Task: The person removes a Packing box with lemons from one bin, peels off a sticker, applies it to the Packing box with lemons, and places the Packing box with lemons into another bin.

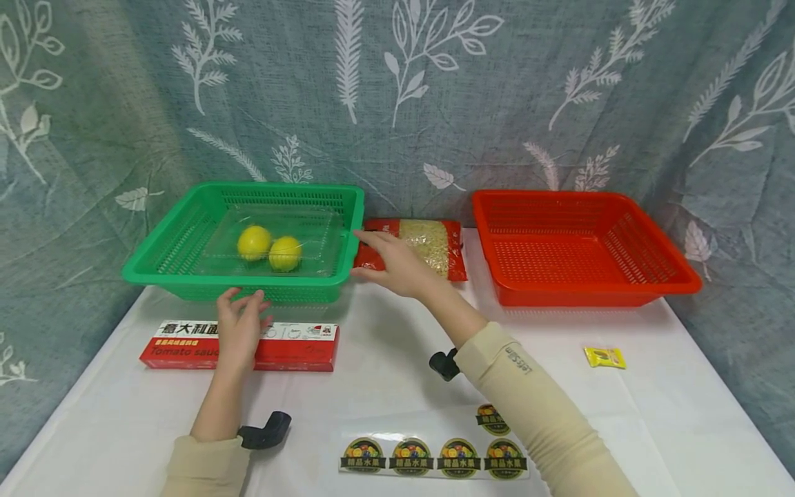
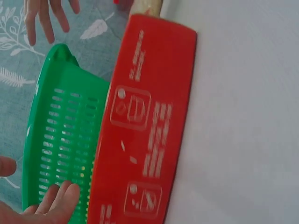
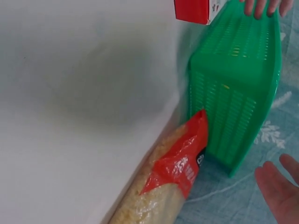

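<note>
At the back left stands a green basket (image 1: pixel 186 280) with a clear plastic container (image 1: pixel 319 231) inside. Two yellow round fruits (image 1: pixel 285 253), which look like lemons, show with it. My left hand (image 1: pixel 239 328) is over a red and white pasta box (image 1: pixel 292 353), its relaxed fingertips close to the basket's front rim. Nothing is in its grasp. By the basket's right rim is my right hand (image 1: pixel 397 264), fingers extended and thumb apart, also holding nothing. Beneath and behind it lies a red bag of pale dry pasta (image 1: pixel 428 241), seen too in the right wrist view.
A red basket (image 1: pixel 590 290) stands at the back right. In front of it lies a small yellow packet (image 1: pixel 604 357). A sheet of round fruit stickers (image 1: pixel 410 457) lies at the near edge, partly under my right sleeve. A leaf-patterned curtain (image 1: pixel 279 90) hangs behind.
</note>
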{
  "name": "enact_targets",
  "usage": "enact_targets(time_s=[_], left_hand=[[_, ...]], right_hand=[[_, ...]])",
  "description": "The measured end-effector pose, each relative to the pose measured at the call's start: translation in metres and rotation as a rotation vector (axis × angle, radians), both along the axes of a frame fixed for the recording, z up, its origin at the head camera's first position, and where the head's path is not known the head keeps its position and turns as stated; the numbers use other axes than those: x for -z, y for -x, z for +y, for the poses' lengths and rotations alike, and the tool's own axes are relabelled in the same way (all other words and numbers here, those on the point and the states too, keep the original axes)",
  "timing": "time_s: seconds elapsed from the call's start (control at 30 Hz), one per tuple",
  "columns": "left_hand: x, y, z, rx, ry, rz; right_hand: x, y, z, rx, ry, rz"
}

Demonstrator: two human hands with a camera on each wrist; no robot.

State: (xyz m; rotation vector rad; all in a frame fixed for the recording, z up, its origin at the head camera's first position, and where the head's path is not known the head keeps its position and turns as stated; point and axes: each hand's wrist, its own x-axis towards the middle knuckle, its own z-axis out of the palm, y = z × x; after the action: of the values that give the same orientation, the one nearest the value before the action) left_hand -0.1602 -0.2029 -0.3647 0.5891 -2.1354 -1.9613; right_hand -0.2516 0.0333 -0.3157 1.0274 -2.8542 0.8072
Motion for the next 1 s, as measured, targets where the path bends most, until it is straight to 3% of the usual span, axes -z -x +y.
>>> enact_targets(time_s=[0.23,0.5,0.73,1.0], left_hand=[[0.006,0.005,0.004,-0.045,-0.129,0.068],[-0.003,0.010,0.008,-0.096,-0.337,0.058],[-0.004,0.015,0.012,-0.137,-0.462,0.093],[-0.003,0.022,0.015,-0.243,-0.665,0.179]], right_hand=[[0.003,0.001,-0.009,0.009,-0.030,-0.001],[0.003,0.000,-0.018,-0.006,-0.025,-0.020],[0.006,-0.002,-0.023,-0.003,-0.044,-0.034],[0.008,-0.001,-0.025,-0.016,-0.045,-0.017]])
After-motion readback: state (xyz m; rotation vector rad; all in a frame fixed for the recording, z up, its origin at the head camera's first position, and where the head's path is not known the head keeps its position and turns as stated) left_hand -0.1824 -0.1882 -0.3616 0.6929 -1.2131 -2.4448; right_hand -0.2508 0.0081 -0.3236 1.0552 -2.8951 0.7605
